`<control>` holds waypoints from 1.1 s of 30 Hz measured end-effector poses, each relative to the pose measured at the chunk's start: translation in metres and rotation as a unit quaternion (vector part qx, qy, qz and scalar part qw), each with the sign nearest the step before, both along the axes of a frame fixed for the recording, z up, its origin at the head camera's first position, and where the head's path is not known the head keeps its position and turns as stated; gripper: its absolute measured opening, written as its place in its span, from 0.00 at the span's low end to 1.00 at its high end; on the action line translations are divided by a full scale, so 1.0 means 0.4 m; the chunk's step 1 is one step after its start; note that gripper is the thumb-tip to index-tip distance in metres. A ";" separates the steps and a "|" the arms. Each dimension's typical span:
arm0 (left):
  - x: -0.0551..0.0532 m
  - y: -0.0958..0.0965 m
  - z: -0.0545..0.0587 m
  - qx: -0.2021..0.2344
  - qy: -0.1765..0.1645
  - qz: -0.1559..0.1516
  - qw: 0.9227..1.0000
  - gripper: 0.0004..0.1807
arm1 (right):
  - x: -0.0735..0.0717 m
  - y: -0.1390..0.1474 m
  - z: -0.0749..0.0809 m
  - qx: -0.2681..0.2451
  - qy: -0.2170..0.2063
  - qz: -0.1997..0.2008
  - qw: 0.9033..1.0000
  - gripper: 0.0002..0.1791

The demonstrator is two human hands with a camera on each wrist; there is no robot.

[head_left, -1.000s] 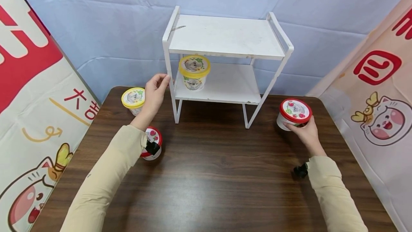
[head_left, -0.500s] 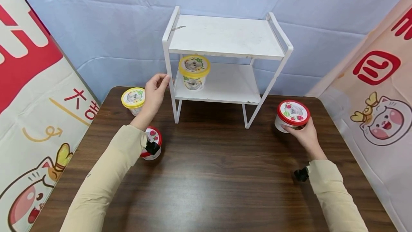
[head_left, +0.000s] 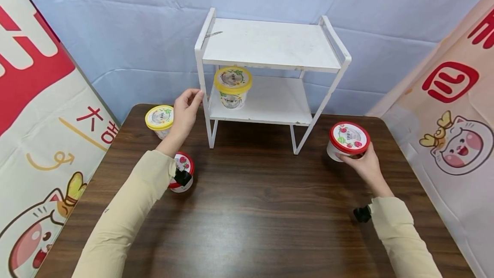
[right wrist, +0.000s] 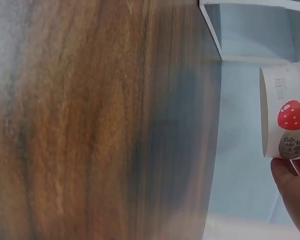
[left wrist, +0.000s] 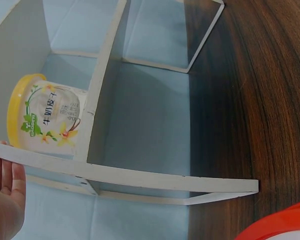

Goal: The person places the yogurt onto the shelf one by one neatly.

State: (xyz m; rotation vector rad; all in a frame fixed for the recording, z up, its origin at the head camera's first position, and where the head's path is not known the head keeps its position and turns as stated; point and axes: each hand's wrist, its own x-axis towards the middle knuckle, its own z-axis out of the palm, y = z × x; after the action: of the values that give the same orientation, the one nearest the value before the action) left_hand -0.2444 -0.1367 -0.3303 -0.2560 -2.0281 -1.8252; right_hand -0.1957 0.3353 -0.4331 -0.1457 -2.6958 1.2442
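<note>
My left hand (head_left: 186, 113) grips the left front post of a white two-tier shelf (head_left: 270, 44), its fingertips against the post. In the left wrist view, those fingers (left wrist: 7, 175) show beside the white frame. A yellow-lidded tub (head_left: 233, 87) stands upright on the lower tier, just inside that post. My right hand (head_left: 366, 164) holds a red-lidded tub (head_left: 349, 138) by its side, to the right of the shelf. In the right wrist view, this tub (right wrist: 285, 112) shows a strawberry print and its base is off the table.
Left of the shelf, another yellow-lidded tub (head_left: 160, 119) stands on the brown table (head_left: 251, 209), partly behind my left hand. A second red-lidded tub (head_left: 184, 168) is partly covered by the left wrist. Blue cloth (head_left: 135, 33) hangs behind; printed panels flank both sides.
My right hand has carried the red-lidded tub slightly left and toward me. The left hand stays at the shelf post.
</note>
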 end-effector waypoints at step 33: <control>-0.002 0.000 -0.003 -0.006 -0.003 0.009 1.000 0.13 | 0.060 -0.056 0.009 0.006 0.017 0.049 0.999 0.51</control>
State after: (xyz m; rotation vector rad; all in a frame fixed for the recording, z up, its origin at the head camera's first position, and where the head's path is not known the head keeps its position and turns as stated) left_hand -0.2453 -0.1368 -0.3316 -0.2342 -2.0402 -1.8055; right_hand -0.1718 0.3128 -0.4293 0.0090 -2.7097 1.2440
